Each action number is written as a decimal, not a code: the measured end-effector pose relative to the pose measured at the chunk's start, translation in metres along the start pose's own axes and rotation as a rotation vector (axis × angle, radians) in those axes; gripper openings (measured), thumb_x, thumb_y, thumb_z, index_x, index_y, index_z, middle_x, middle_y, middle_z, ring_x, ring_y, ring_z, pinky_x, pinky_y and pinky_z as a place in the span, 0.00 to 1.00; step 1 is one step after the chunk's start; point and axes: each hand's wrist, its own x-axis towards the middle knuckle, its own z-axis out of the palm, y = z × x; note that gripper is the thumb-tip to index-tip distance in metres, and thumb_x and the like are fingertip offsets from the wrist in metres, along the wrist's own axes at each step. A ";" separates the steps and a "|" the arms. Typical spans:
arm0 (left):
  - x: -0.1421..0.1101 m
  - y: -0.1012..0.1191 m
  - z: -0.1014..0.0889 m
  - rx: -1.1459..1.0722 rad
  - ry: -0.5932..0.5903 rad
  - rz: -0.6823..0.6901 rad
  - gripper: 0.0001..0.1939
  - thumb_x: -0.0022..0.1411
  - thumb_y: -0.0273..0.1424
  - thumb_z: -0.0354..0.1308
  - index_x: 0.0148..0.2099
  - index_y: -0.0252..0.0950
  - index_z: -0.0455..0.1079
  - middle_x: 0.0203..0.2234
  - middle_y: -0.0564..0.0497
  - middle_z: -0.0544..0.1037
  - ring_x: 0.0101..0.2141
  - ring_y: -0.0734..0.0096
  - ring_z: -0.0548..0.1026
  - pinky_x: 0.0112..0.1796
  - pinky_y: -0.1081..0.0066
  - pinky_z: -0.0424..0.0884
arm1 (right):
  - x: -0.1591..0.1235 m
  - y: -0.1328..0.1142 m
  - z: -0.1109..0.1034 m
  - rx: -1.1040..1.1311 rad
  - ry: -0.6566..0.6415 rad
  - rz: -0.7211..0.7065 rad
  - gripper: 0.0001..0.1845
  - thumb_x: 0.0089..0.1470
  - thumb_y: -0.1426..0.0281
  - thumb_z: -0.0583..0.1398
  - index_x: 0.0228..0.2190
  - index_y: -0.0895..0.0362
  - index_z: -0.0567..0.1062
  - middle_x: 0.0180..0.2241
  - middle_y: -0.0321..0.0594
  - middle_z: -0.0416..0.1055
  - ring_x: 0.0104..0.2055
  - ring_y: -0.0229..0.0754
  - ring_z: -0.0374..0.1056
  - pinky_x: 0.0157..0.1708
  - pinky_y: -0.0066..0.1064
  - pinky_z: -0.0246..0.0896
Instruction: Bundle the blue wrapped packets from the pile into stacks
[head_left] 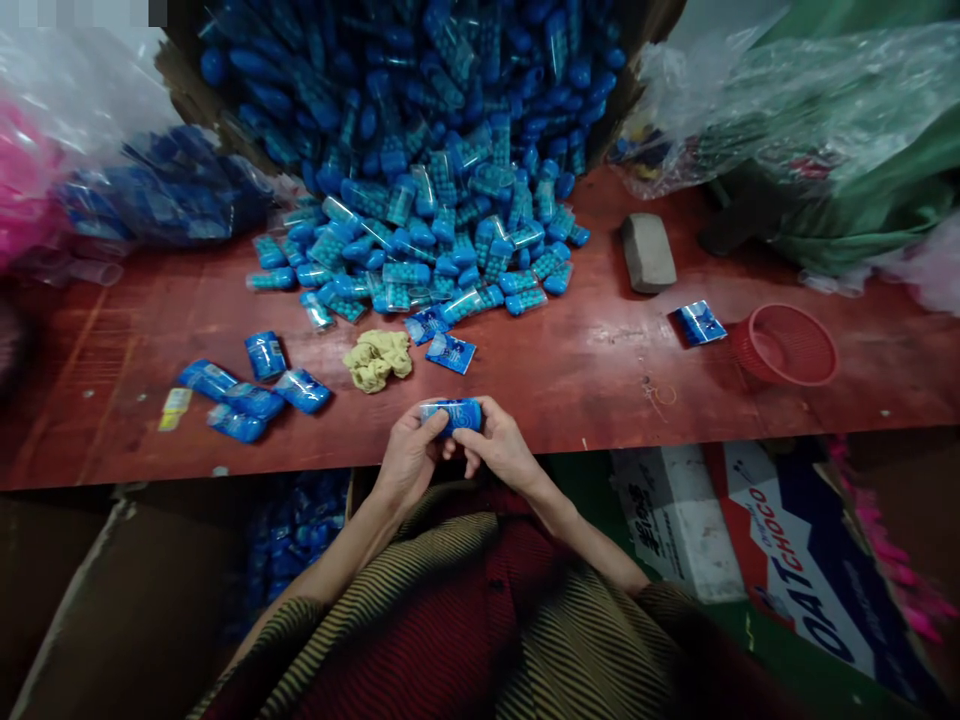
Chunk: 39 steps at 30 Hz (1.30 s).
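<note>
A red table (pixel 562 385) bears a heap (pixel 420 230) of tubes and, further right, a basket (pixel 786 345). Near the table's front edge, left hand (pixel 411 450) and right hand (pixel 504 445), beside a yellow wad (pixel 379 360), clamp one blue tube (pixel 465 412).

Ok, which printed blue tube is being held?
The printed blue tube pinched between the left hand and right hand; five like it lie on the red table, farther left.
</note>
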 end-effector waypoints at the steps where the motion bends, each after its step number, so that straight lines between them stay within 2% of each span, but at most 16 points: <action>1: -0.001 0.000 -0.001 0.035 0.026 0.023 0.19 0.43 0.35 0.68 0.36 0.32 0.67 0.19 0.56 0.71 0.16 0.81 0.66 0.18 0.79 0.62 | 0.000 0.000 0.000 0.002 -0.018 0.012 0.14 0.49 0.65 0.58 0.37 0.56 0.62 0.21 0.26 0.65 0.14 0.28 0.59 0.12 0.20 0.61; 4: -0.003 0.000 -0.004 0.175 0.122 0.130 0.19 0.44 0.35 0.68 0.37 0.33 0.68 0.20 0.57 0.72 0.17 0.80 0.67 0.18 0.79 0.63 | -0.002 0.000 -0.001 -0.066 -0.033 -0.015 0.17 0.52 0.60 0.57 0.41 0.55 0.63 0.20 0.27 0.64 0.17 0.30 0.62 0.13 0.20 0.60; 6: -0.004 -0.002 -0.004 0.258 0.133 0.194 0.18 0.45 0.36 0.67 0.37 0.34 0.68 0.19 0.57 0.72 0.17 0.80 0.67 0.17 0.79 0.63 | -0.003 0.000 -0.002 -0.144 0.024 -0.047 0.17 0.55 0.57 0.55 0.41 0.55 0.64 0.20 0.27 0.63 0.16 0.30 0.61 0.12 0.20 0.56; 8: -0.005 -0.005 -0.004 0.289 0.098 0.227 0.17 0.48 0.38 0.65 0.37 0.34 0.67 0.17 0.58 0.70 0.16 0.78 0.67 0.17 0.78 0.63 | -0.003 0.000 -0.001 -0.228 0.125 -0.075 0.15 0.58 0.55 0.51 0.34 0.55 0.66 0.19 0.28 0.61 0.15 0.29 0.57 0.12 0.20 0.52; 11: -0.007 -0.007 -0.002 0.273 0.060 0.213 0.17 0.51 0.41 0.62 0.37 0.35 0.66 0.16 0.57 0.71 0.16 0.76 0.68 0.17 0.77 0.64 | -0.002 0.002 0.001 -0.296 0.214 -0.116 0.20 0.60 0.55 0.49 0.25 0.56 0.65 0.16 0.30 0.61 0.15 0.30 0.56 0.13 0.21 0.50; 15: -0.007 -0.003 -0.001 0.234 0.082 0.161 0.18 0.50 0.41 0.62 0.39 0.35 0.66 0.16 0.56 0.71 0.15 0.76 0.68 0.16 0.78 0.63 | 0.002 0.005 0.000 -0.102 0.165 -0.033 0.24 0.58 0.51 0.48 0.21 0.56 0.63 0.14 0.31 0.62 0.11 0.30 0.54 0.10 0.22 0.49; 19: -0.005 0.002 -0.004 0.143 0.019 0.034 0.16 0.52 0.40 0.61 0.38 0.35 0.65 0.16 0.55 0.72 0.16 0.76 0.69 0.17 0.78 0.61 | 0.003 0.005 0.000 0.146 0.063 0.085 0.26 0.53 0.46 0.50 0.29 0.58 0.66 0.18 0.32 0.66 0.11 0.30 0.58 0.07 0.22 0.51; 21: -0.003 0.003 -0.006 0.122 0.010 -0.017 0.15 0.52 0.40 0.60 0.35 0.35 0.64 0.17 0.54 0.72 0.16 0.76 0.68 0.16 0.79 0.61 | 0.002 0.003 0.001 0.151 0.046 0.094 0.26 0.51 0.48 0.54 0.39 0.58 0.66 0.22 0.31 0.66 0.13 0.30 0.60 0.08 0.21 0.54; 23: -0.002 0.002 -0.008 0.116 0.017 -0.031 0.15 0.52 0.40 0.61 0.34 0.35 0.64 0.16 0.55 0.71 0.15 0.76 0.68 0.16 0.79 0.60 | 0.000 0.003 0.002 0.066 0.055 0.065 0.29 0.49 0.54 0.59 0.48 0.56 0.62 0.24 0.29 0.66 0.15 0.30 0.61 0.09 0.21 0.57; 25: -0.002 0.001 -0.008 0.111 0.027 -0.026 0.15 0.51 0.40 0.61 0.35 0.35 0.63 0.16 0.56 0.70 0.15 0.76 0.68 0.16 0.78 0.61 | -0.002 0.004 0.003 -0.082 0.084 -0.004 0.29 0.50 0.61 0.60 0.52 0.54 0.60 0.24 0.28 0.66 0.16 0.30 0.61 0.10 0.20 0.58; 27: -0.002 -0.001 -0.008 0.107 0.037 -0.018 0.16 0.51 0.40 0.62 0.36 0.35 0.63 0.16 0.56 0.70 0.16 0.76 0.68 0.16 0.78 0.61 | -0.004 0.006 0.004 -0.199 0.102 -0.077 0.25 0.53 0.64 0.58 0.52 0.54 0.61 0.21 0.28 0.65 0.16 0.29 0.60 0.12 0.20 0.60; 29: -0.003 -0.001 -0.006 0.092 0.039 0.004 0.18 0.50 0.40 0.63 0.38 0.35 0.64 0.17 0.56 0.71 0.16 0.76 0.68 0.17 0.78 0.61 | -0.004 0.007 0.004 -0.211 0.087 -0.106 0.22 0.56 0.66 0.55 0.52 0.54 0.61 0.19 0.27 0.63 0.16 0.29 0.59 0.14 0.20 0.61; 32: -0.004 0.000 -0.006 0.044 0.050 0.043 0.21 0.47 0.39 0.66 0.40 0.35 0.64 0.20 0.56 0.72 0.17 0.76 0.69 0.18 0.77 0.62 | -0.004 0.007 0.003 -0.081 0.037 -0.078 0.22 0.55 0.65 0.54 0.52 0.53 0.58 0.23 0.28 0.65 0.16 0.29 0.61 0.12 0.20 0.61; 35: -0.001 0.002 -0.009 -0.016 0.105 0.062 0.21 0.43 0.37 0.68 0.37 0.34 0.65 0.22 0.57 0.71 0.18 0.78 0.68 0.18 0.77 0.63 | -0.002 0.006 0.003 0.034 -0.037 -0.053 0.20 0.53 0.65 0.56 0.48 0.53 0.58 0.28 0.30 0.67 0.17 0.29 0.65 0.11 0.20 0.61; 37: 0.001 0.002 -0.011 -0.064 0.100 0.042 0.20 0.43 0.35 0.69 0.35 0.33 0.66 0.22 0.56 0.71 0.19 0.79 0.68 0.19 0.77 0.63 | 0.000 0.006 0.004 0.091 -0.061 -0.055 0.19 0.52 0.65 0.57 0.44 0.53 0.59 0.29 0.29 0.66 0.19 0.30 0.66 0.12 0.20 0.62; 39: 0.004 0.001 -0.012 -0.115 0.054 -0.018 0.18 0.44 0.34 0.69 0.34 0.32 0.66 0.23 0.55 0.71 0.20 0.78 0.68 0.21 0.76 0.66 | 0.002 0.007 0.005 0.125 -0.031 -0.067 0.19 0.50 0.65 0.59 0.42 0.53 0.60 0.28 0.28 0.65 0.19 0.30 0.65 0.13 0.21 0.64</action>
